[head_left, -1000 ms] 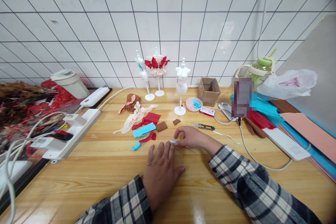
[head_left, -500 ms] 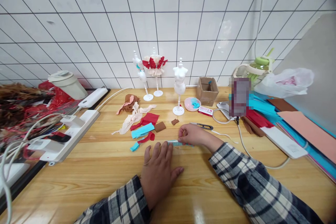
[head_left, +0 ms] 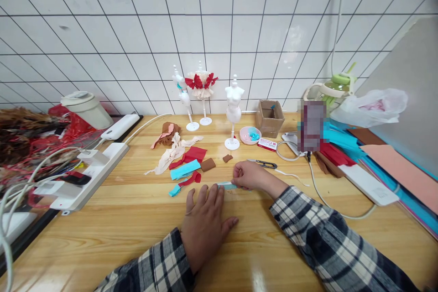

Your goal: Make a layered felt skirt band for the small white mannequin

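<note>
Your left hand [head_left: 205, 224] spread flat, right hand [head_left: 255, 175] curled

Narrow pale-blue strip [head_left: 225, 185] lies at your left fingertips, right fingers over it; can't tell if pinched. Open light-wood tabletop [head_left: 123, 219] reaches left to white plastic power strip [head_left: 111, 156]; black-handled snips [head_left: 268, 164] just beyond your right hand.

I wear the single camera on my head, so it looks forward and down across the bench [head_left: 102, 239] from my own side. My sleeves [head_left: 153, 264] enter at the bottom edge, and my hands [head_left: 205, 223] lie fairly near, below the middle. The tiled wall [head_left: 219, 32] stands farther off, filling the top. It's a wide view, reaching from the power strip [head_left: 97, 179] at left to coloured sheets [head_left: 393, 155] at right.
</note>
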Available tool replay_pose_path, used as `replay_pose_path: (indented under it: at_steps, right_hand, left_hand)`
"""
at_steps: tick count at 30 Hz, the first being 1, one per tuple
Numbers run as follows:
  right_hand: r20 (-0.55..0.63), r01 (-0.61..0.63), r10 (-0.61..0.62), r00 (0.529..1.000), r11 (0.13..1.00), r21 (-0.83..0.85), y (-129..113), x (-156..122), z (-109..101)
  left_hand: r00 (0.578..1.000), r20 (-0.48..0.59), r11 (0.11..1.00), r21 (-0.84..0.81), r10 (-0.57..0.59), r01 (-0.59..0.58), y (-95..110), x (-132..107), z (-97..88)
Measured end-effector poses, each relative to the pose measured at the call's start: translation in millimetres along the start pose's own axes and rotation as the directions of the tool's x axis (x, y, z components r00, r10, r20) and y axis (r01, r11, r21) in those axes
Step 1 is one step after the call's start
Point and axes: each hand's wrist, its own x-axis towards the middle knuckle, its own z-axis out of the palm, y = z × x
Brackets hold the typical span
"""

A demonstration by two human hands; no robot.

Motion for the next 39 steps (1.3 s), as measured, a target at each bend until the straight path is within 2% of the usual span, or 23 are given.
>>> replay_pose_path:
  at_steps: [5,13,16,21,25,32,36,39]
  right_hand:
    - [-0.061,0.021,-0.025,0.998,0.998,-0.061,-4,-1,0]
    - [-0.081,-0.012,0.003,0.997,0.994,-0.108,-11,-7,-3]
    - [-0.034,-0.013,0.011,0.999,0.999,-0.039,-9,-8,-4]
    - [0.106,-0.078,0.059,0.993,0.981,0.18,-2,-8,-11]
    - [0.12,-0.103,0.076,0.99,0.966,0.238,1,-9,-17]
    - [0.138,-0.074,0.037,0.99,0.959,0.275,3,-11,-21]
    - [0.111,-0.061,0.035,0.993,0.969,0.239,5,-10,-18]
    - [0.073,-0.022,0.013,0.997,0.993,0.119,6,-10,-15]
  left_hand:
    - [1.0,-0.006,1.0,-0.003,0.01,-0.01,0,0,-0.1]
    - [1.0,-0.014,1.0,0.007,0.018,-0.018,-2,3,1.3]
    - [1.0,-0.002,1.0,-0.004,0.017,-0.017,-2,4,0.5]
    - [1.0,0.004,1.0,-0.011,0.006,-0.006,-4,4,-2.0]
    - [1.0,-0.012,1.0,0.0,0.005,-0.005,-5,4,-1.8]
    - [0.999,-0.033,1.0,0.013,0.016,-0.015,-5,5,-1.6]
    - [0.999,-0.036,1.0,0.016,0.021,-0.02,-6,5,-3.9]
    - [1.0,-0.029,1.0,0.015,0.012,-0.012,-7,6,-5.2]
